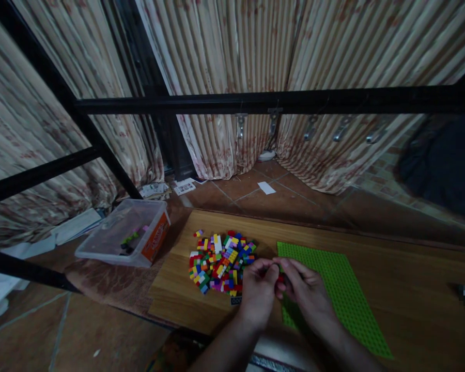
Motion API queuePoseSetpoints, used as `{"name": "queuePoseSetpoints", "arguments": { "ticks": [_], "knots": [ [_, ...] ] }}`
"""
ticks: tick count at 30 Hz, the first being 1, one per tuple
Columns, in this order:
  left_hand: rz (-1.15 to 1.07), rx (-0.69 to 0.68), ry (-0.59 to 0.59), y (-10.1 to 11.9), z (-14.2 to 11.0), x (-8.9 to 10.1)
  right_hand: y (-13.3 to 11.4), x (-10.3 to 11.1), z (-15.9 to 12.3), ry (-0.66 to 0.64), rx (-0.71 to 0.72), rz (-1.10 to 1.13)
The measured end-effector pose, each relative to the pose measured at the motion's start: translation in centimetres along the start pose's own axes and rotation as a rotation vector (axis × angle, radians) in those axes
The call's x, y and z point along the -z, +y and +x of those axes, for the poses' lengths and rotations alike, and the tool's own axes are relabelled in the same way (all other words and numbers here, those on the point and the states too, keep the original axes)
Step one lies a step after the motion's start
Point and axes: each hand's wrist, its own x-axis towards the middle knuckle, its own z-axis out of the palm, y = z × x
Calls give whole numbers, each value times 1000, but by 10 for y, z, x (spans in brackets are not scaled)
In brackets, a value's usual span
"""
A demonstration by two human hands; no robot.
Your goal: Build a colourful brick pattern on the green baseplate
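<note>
My left hand (259, 287) and my right hand (304, 284) meet above the left edge of a green studded baseplate (341, 289). Fingers and thumbs of both are pinched together around a small red toy brick (281, 279), mostly hidden by the fingertips. Whether more bricks are joined to it I cannot tell. Just left of my left hand, a loose pile of toy bricks (220, 263) in many colours lies on the wooden table. A small dark label with pale characters (236, 300) lies at the pile's near edge, close to my left wrist.
A clear plastic box (112, 253) with an orange label and a few pieces inside stands left of the wooden table (178, 289). A black metal bar (201, 105) with hanging hooks crosses beyond the table, before striped curtains (232, 57). Papers (184, 187) lie on the tiled floor.
</note>
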Motion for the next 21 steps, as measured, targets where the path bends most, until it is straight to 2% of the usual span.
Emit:
{"name": "queuePoseSetpoints", "arguments": {
  "ticks": [2,5,7,10,12,15,21],
  "knots": [
    [116,5,12,7,1,9,2,1,5,37,11,-103],
    [463,-40,40,25,4,32,7,2,21,60,139,-352],
    [706,-144,57,37,6,49,8,-1,32,-11,223,-539],
    [974,-242,81,46,7,68,4,-14,44,-158,276,-807],
    [1069,-266,68,46,6,73,3,-24,47,-206,292,-925],
    [1150,-256,46,40,4,75,6,-32,46,-207,303,-1012],
    [1173,-266,-16,42,4,74,4,-27,36,-214,319,-1055]
  ]
}}
